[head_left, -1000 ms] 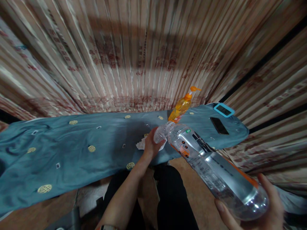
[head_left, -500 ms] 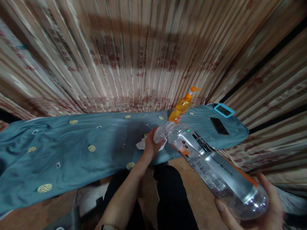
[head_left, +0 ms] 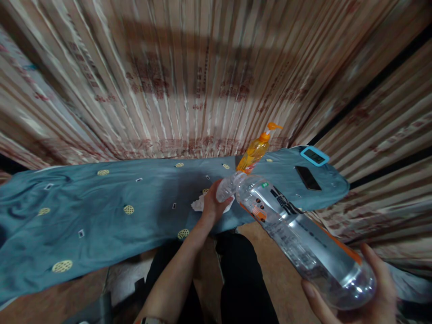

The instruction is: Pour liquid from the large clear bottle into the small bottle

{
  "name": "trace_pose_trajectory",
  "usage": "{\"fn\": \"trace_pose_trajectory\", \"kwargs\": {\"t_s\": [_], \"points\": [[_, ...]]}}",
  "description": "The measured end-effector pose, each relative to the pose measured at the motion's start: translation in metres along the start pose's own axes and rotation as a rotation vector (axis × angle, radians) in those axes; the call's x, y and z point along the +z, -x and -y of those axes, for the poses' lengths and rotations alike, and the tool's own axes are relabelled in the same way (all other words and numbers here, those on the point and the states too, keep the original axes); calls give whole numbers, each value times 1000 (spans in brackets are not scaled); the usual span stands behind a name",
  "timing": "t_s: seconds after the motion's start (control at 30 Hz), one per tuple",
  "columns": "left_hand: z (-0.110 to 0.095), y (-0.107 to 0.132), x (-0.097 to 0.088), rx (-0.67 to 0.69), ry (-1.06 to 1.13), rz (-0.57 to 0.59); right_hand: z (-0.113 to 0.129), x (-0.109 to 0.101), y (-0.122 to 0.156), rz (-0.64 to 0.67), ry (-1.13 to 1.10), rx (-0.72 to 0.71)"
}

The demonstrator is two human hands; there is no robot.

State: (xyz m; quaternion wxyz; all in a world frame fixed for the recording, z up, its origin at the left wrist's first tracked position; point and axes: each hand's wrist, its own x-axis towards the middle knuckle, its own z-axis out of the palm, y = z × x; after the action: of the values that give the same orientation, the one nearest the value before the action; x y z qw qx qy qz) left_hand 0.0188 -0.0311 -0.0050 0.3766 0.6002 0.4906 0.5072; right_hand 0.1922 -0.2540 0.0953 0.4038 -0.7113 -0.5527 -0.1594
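A large clear plastic bottle (head_left: 297, 238) with a silver, black and orange label slants across the right of the view, its base toward me. My right hand (head_left: 371, 292) is closed around that base. Closed on a small clear plastic container (head_left: 225, 189), my left hand (head_left: 212, 204) is over the cloth. The container's far end meets the neck end of the large bottle; whether the two touch I cannot tell. A crumpled white tissue (head_left: 198, 204) lies beneath my left hand, partly covered. Just behind the container stands an orange pump bottle (head_left: 253, 153).
Blue-grey cloth (head_left: 108, 193) with yellow pineapple prints covers the narrow table. At its right end lie a black phone (head_left: 308, 178) and a blue-framed digital clock (head_left: 314, 156). Patterned curtains (head_left: 182, 81) hang behind and to the right. My legs (head_left: 241, 274) are below the front edge.
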Motion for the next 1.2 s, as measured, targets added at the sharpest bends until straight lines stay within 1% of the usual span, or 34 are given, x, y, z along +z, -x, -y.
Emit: {"fn": "trace_pose_trajectory", "kwargs": {"t_s": [0.13, 0.2, 0.3, 0.43, 0.53, 0.6, 0.7, 0.77, 0.83, 1.0, 1.13, 1.2], "points": [[0, 0, -1, 8, -2, -1, 4, 0, -1, -11, -21, 43], [-1, 0, -1, 2, -6, -1, 5, 0, -1, -4, -15, 23], [-1, 0, 0, -5, -3, 5, 1, -1, -1, 15, 6, -12], [-1, 0, 0, -10, 4, 3, -6, -1, 1, 17, -19, 37], [-1, 0, 0, -14, 11, 12, -7, 0, 2, 23, -50, 22], [-2, 0, -1, -8, 11, 16, -7, 0, 2, 27, -54, 8], [-2, -1, -1, -1, 4, 16, -5, 0, 1, 21, 8, 22], [-2, -1, -1, -6, -1, 10, -4, -1, 1, 24, 27, -6], [-3, -1, -1, -10, -5, 7, -2, -2, 0, 24, 23, -13], [-2, -1, 0, -12, 1, 9, 0, -1, 0, 21, 4, 35], [0, 0, 1, -14, -1, -6, 0, -1, 0, 17, 15, -10], [1, 0, 1, -5, 0, -11, 0, -1, 0, 10, 19, -4]]}}
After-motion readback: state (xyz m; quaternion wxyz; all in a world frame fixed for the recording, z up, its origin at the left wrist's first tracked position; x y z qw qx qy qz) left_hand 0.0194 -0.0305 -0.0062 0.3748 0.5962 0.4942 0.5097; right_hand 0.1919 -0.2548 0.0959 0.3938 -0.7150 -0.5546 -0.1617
